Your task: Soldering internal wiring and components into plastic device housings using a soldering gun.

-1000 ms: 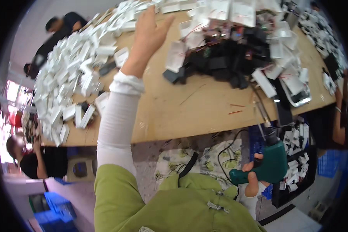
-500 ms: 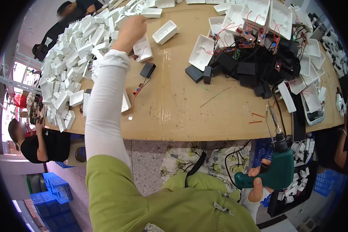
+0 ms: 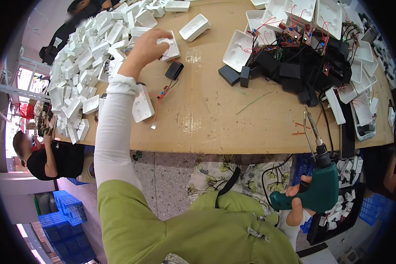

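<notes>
Left hand shifted, curled at casing, right hand gripping soldering gun, lengthwise forward

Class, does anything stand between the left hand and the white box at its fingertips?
Nothing visible does. Fingers of the left hand overlap the white box in this view, though whether they touch it cannot be told. A black box lies nearer the person, outside that path.

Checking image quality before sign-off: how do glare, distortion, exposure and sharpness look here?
Head view: table bows at its near edge, corners black; head view: window at far left washed out; head view: clear tape glints on the table; head view: green pistol-grip tool in the right hand reads sharp.
</notes>
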The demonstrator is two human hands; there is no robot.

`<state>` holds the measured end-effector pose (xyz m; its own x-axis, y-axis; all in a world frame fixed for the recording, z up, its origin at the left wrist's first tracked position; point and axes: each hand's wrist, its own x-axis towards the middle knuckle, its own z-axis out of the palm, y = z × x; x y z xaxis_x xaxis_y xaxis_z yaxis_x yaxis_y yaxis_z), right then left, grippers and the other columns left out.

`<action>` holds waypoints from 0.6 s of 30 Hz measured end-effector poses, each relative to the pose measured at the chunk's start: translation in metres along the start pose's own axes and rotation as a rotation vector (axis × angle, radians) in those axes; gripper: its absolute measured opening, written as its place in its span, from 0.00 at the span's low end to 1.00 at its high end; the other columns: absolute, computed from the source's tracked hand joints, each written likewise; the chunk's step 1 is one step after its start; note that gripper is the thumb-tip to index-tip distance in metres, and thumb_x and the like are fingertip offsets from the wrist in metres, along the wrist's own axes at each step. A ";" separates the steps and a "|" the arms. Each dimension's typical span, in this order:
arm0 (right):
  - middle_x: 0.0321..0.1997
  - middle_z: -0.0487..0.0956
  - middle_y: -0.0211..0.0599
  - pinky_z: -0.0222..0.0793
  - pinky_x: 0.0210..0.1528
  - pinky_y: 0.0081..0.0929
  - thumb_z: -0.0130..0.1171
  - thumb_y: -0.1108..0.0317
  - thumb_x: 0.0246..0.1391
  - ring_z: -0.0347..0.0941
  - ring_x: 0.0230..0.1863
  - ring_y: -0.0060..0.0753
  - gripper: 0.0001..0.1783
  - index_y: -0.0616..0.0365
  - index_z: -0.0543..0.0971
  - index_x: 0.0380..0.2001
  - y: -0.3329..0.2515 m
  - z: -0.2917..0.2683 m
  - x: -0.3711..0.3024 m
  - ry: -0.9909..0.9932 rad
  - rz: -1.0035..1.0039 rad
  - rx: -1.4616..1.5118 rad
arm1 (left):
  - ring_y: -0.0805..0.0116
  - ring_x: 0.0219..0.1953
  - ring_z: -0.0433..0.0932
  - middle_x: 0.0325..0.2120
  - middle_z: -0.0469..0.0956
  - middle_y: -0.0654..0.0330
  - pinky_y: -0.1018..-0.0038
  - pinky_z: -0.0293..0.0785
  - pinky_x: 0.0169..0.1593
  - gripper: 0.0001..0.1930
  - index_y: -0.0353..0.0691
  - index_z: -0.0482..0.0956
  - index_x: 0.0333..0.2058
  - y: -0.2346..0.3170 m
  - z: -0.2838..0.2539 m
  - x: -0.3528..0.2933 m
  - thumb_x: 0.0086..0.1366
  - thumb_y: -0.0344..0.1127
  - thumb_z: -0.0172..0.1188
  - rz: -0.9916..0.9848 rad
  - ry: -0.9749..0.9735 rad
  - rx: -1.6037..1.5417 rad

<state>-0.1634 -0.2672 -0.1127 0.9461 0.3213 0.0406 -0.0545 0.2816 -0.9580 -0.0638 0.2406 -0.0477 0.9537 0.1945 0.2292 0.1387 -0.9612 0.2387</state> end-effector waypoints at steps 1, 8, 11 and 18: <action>0.33 0.73 0.37 0.66 0.39 0.29 0.57 0.70 0.53 0.66 0.32 0.25 0.30 0.68 0.59 0.55 0.000 0.000 -0.001 0.000 0.002 0.000 | 0.55 0.47 0.72 0.48 0.72 0.53 0.67 0.69 0.49 0.18 0.41 0.79 0.39 0.003 -0.003 -0.003 0.47 0.29 0.54 0.077 -0.123 0.208; 0.33 0.73 0.38 0.66 0.39 0.29 0.57 0.71 0.52 0.67 0.32 0.27 0.29 0.69 0.59 0.54 0.005 0.006 -0.006 0.054 0.003 0.000 | 0.61 0.46 0.73 0.34 0.78 0.62 0.58 0.66 0.49 0.10 0.46 0.80 0.35 0.000 0.014 -0.015 0.53 0.34 0.57 0.026 -0.276 0.423; 0.33 0.73 0.38 0.66 0.38 0.28 0.57 0.70 0.52 0.67 0.32 0.27 0.29 0.69 0.59 0.54 0.000 0.012 -0.006 0.045 -0.020 -0.037 | 0.63 0.41 0.75 0.29 0.78 0.61 0.61 0.67 0.46 0.08 0.45 0.81 0.34 -0.010 0.019 -0.020 0.55 0.35 0.57 0.096 -0.083 0.536; 0.39 0.72 0.43 0.66 0.36 0.28 0.58 0.70 0.50 0.66 0.32 0.26 0.31 0.67 0.59 0.55 -0.001 0.006 -0.012 0.019 -0.057 -0.044 | 0.68 0.32 0.76 0.26 0.77 0.62 0.64 0.63 0.51 0.06 0.44 0.80 0.30 0.025 -0.040 -0.038 0.54 0.36 0.60 0.319 0.368 0.174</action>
<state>-0.1767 -0.2657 -0.1104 0.9531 0.2889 0.0902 0.0131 0.2585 -0.9659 -0.1074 0.2164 -0.0131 0.8032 -0.0879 0.5892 -0.0716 -0.9961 -0.0509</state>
